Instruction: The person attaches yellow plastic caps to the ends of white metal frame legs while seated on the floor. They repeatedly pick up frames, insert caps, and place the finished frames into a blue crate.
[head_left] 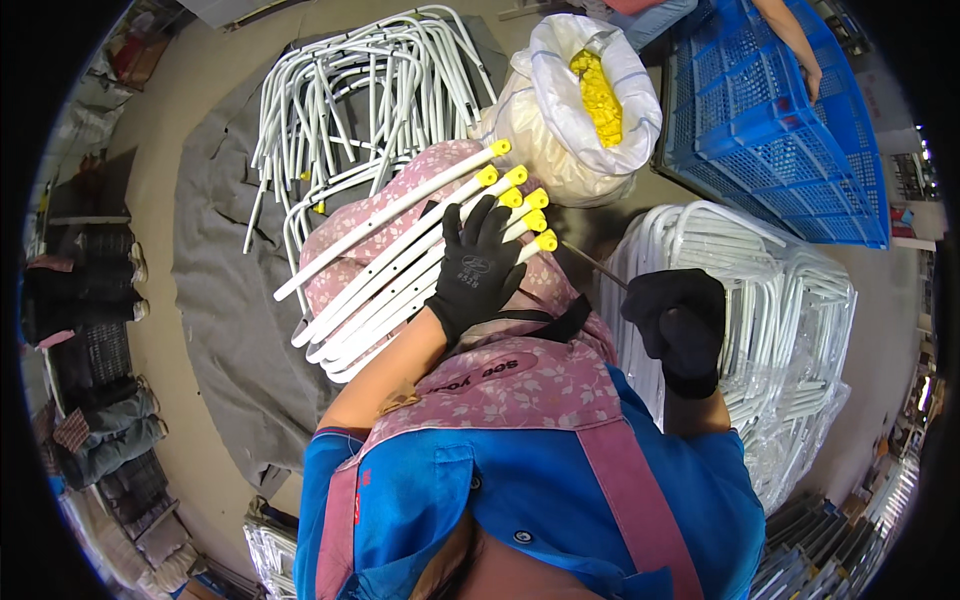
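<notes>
Your blue shirt (400, 500) lies nearest the camera and fills the lower part of the view. Beyond it, a grey cloth (225, 290) covers the floor to your left; a wrapped stack of white frames (790, 310) stands to your right. Bent white tubes (285, 110) are piled ahead on the cloth, with an open white sack (540, 120) of yellow parts to their right.

Locate the white tubes (375, 273) on the lap of your pink apron (545, 385). They lie side by side, long axes running from near left to far right, capped ends pointing away from you.

Note your left hand (474, 265): it rests across the tubes, just short of the capped ends, and is the nearer hand to them. Its fingers lie slightly apart; you cannot tell whether they clamp the tubes from below. Your right hand (680, 325) is held to the right, clear of the tubes, fingers clamped on a thin rod (600, 268).

Observe the rod's axis: from the fist it slopes forward and left, crosswise to the tubes. Its visible end sits near the closest yellow cap (545, 240); contact cannot be confirmed.
</notes>
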